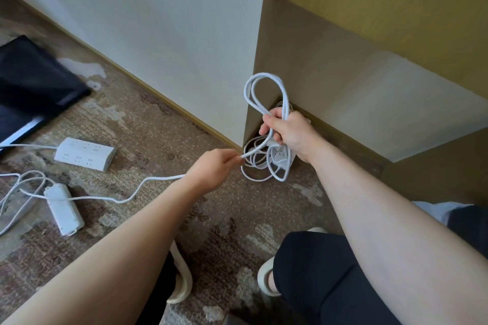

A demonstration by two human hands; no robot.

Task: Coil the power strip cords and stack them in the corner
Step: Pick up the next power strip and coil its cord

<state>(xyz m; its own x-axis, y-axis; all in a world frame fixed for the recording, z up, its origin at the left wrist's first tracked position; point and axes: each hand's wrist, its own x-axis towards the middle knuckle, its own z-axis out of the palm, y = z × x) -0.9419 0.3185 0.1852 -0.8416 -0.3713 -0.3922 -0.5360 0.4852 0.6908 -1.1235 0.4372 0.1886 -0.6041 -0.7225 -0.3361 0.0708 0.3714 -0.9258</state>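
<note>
My right hand (pixel 287 132) grips a white cord (pixel 264 87) gathered into two upright loops above my fist. My left hand (pixel 216 166) pinches the same cord a short way along it. From there the cord trails left across the carpet to a narrow white power strip (pixel 64 210). In the wall corner below my right hand lies a coiled cord with its white power strip (pixel 281 159). A wider white power strip (pixel 84 153) lies flat on the carpet to the left.
A black flat object (pixel 34 79) lies on the patterned carpet at far left. Loose white cord (pixel 15 192) tangles near the left edge. White walls meet at the corner, with a yellow panel on the right. My knees and slippers are at the bottom.
</note>
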